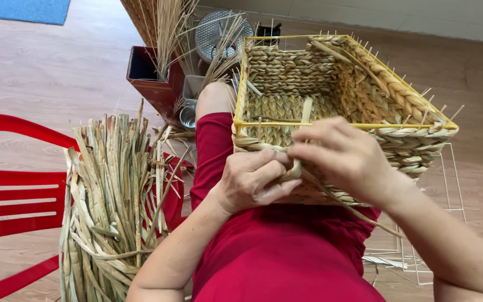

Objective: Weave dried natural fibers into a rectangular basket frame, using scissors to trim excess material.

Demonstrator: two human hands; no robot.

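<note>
A woven basket (331, 95) with a yellow wire rim is rested on the lap, at 12 o'clock from the hands. Its near wall is pressed by the left hand (252, 182), fingers curled. A flat straw strand (304, 126) is pinched by the right hand (345, 156). A bundle of dried reeds (110, 201) is leaned on a red chair (12, 190) at 9 o'clock.

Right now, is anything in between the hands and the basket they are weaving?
No. Both the left hand and the right hand rest directly on the near wall of the woven basket, pinching a straw strand between them. Nothing visible blocks them.
</note>
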